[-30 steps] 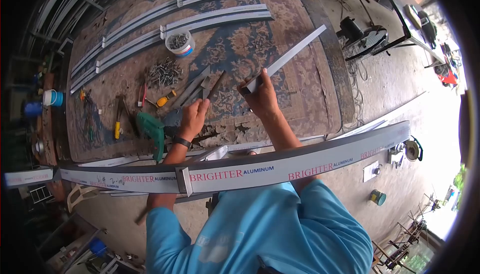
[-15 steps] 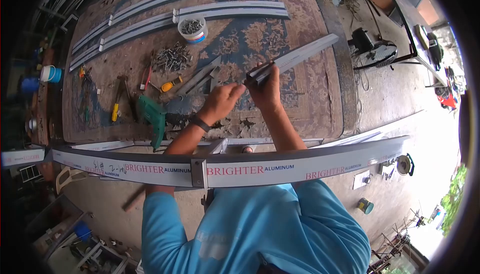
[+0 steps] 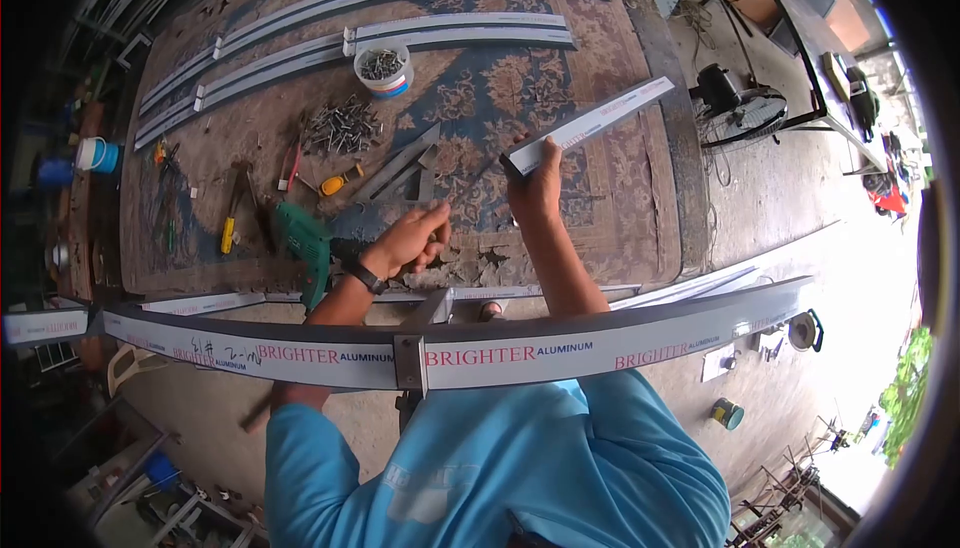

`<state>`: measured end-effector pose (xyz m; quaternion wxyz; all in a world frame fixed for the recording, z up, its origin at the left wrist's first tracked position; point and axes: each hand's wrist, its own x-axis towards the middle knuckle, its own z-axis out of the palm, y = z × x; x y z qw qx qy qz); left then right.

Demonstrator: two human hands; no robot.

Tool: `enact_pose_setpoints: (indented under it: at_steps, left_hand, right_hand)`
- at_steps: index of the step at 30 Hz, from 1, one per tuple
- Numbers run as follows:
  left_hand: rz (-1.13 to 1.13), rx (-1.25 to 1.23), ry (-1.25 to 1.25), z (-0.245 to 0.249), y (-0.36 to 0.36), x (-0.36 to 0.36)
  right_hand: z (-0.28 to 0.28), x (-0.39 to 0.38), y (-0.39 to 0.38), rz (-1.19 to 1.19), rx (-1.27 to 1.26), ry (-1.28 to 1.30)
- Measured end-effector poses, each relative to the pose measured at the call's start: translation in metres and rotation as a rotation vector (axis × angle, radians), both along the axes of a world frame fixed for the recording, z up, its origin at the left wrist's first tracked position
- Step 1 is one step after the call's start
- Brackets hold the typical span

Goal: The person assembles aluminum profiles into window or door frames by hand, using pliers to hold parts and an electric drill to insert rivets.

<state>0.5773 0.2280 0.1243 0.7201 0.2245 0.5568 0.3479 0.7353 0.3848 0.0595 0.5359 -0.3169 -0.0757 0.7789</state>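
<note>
My right hand [image 3: 540,183] is closed round the near end of a short white-faced aluminum profile [image 3: 610,113], which slants up to the right above the carpeted table [image 3: 600,218]. To the left and apart from the profile, my left hand [image 3: 408,240], with a black band at the wrist, has its fingers curled together; whatever they hold is too small to tell. It is near the green power drill [image 3: 303,243]. Metal angle pieces [image 3: 395,170] and a yellow-handled tool [image 3: 341,181] lie beyond it.
A long labelled aluminum bar [image 3: 530,348] crosses in front of my torso. A tub of screws [image 3: 383,70], a loose screw pile [image 3: 342,125], pliers [image 3: 234,213] and long profiles [image 3: 460,33] are on the table. A fan [image 3: 740,108] stands at the right.
My left hand has moved away from the profile's near end, leftward and toward me. The profile has turned in my right hand, showing its printed white face.
</note>
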Motion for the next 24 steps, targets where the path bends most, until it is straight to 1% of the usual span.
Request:
enact_pose_setpoints:
  at_steps: [2, 3, 6, 7, 8, 10, 12, 13, 16, 17, 20, 21, 22, 24]
  left_hand:
    - [0.106, 0.009, -0.032, -0.002, 0.003, -0.009]
    - [0.140, 0.008, -0.062, -0.006, 0.016, -0.004]
    - [0.077, -0.016, -0.100, 0.000, 0.010, 0.009]
    - [-0.004, -0.011, -0.030, 0.002, -0.003, -0.003]
    - [-0.076, 0.030, 0.164, -0.009, -0.016, -0.016]
    - [0.004, 0.438, 0.646, -0.032, -0.028, -0.022]
    - [-0.011, 0.626, 0.834, -0.009, -0.016, -0.016]
    - [-0.012, 0.734, 0.932, 0.004, 0.000, -0.014]
    - [-0.082, 0.955, 1.090, 0.022, 0.036, 0.002]
    - [-0.143, 1.009, 1.084, 0.026, 0.048, 0.003]
    - [-0.145, 1.197, 1.147, 0.029, 0.066, 0.009]
    - [-0.146, 1.175, 1.164, 0.030, 0.065, 0.006]
    - [-0.149, 1.154, 1.180, 0.030, 0.063, -0.004]
    - [-0.133, 1.074, 1.183, 0.030, 0.058, -0.021]
  right_hand:
    - [-0.001, -0.005, -0.007, 0.023, -0.012, 0.001]
    - [-0.003, -0.009, -0.009, 0.053, 0.014, 0.034]
    - [0.002, -0.010, -0.002, 0.050, -0.033, -0.020]
    - [0.006, -0.006, 0.000, 0.061, -0.060, -0.014]
    - [0.019, -0.006, 0.004, 0.064, -0.080, -0.002]
    - [0.033, -0.001, 0.008, 0.082, -0.091, 0.039]
    - [0.039, -0.001, 0.011, 0.115, -0.058, 0.106]
    - [0.044, -0.001, 0.014, 0.125, -0.104, 0.133]
    - [0.041, 0.009, 0.014, 0.255, 0.021, 0.047]
    - [0.040, 0.011, 0.014, 0.286, 0.058, 0.017]
    - [0.062, 0.016, 0.004, 0.271, 0.024, -0.259]
    - [0.062, 0.016, 0.003, 0.252, 0.025, -0.295]
    - [0.044, 0.020, 0.008, 0.237, 0.069, -0.267]
    - [0.048, 0.022, 0.006, 0.161, 0.018, -0.308]
